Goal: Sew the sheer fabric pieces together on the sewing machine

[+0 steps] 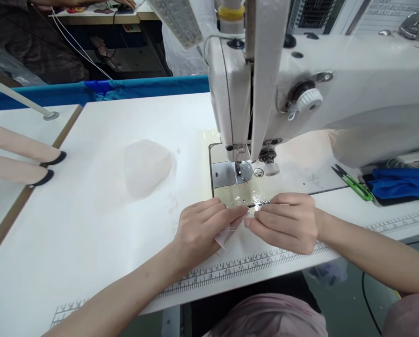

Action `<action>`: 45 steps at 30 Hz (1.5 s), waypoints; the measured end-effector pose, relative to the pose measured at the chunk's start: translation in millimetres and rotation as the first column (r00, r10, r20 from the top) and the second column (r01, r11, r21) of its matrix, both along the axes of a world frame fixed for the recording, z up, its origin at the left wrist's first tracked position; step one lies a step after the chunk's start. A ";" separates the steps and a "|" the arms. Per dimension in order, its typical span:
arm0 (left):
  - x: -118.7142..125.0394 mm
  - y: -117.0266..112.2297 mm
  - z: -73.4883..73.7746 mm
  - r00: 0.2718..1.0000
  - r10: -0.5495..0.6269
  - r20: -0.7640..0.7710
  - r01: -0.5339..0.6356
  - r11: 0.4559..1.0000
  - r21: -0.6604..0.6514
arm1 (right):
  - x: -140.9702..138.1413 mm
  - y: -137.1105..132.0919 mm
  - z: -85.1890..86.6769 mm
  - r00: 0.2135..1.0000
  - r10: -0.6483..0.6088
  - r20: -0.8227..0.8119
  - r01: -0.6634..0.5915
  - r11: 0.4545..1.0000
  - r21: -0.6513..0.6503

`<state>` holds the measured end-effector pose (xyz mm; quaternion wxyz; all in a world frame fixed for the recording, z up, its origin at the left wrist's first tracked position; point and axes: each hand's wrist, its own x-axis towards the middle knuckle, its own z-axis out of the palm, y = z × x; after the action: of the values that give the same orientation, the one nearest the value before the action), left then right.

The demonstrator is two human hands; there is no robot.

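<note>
My left hand (pixel 204 227) and my right hand (pixel 286 222) meet fingertip to fingertip on the white table, just in front of the sewing machine (pixel 300 89). Both pinch a small, thin, see-through white piece of fabric (pixel 227 235), most of it hidden under my left fingers. My right hand also seems to grip a thin metal tool (pixel 262 203), whose tip pokes out toward the needle plate (pixel 230 173). The needle and presser foot (pixel 238 166) stand a short way beyond my fingers.
A pale sheer fabric pile (pixel 146 166) lies left of the machine. Green thread snips (pixel 353 183) and a blue cloth (pixel 402 182) sit at the right. A printed ruler (pixel 237 267) runs along the table's front edge. Skin-coloured pieces with black tips (pixel 23 159) lie at the far left.
</note>
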<state>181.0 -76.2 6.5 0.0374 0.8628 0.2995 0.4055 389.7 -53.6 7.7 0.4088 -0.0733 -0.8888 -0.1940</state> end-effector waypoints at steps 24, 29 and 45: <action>3.0 9.4 -15.2 0.919 0.309 -0.247 -0.368 0.897 -0.246 | -13.4 18.8 -20.6 0.912 -0.380 0.154 0.345 0.509 -0.788; 6.0 3.3 -11.5 0.886 0.319 -0.336 -0.291 0.948 0.130 | -16.1 19.3 -16.8 0.891 -0.413 0.189 0.383 0.460 -0.801; 2.3 4.1 -6.7 0.851 0.203 -0.485 -0.174 0.979 0.105 | -5.6 10.0 -20.0 0.903 -0.374 0.213 0.430 0.753 -0.499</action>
<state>183.3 -72.1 -0.2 -0.1050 0.9048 0.3705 0.1820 384.1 -43.6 -12.3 0.2757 -0.3637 -0.8894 -0.0257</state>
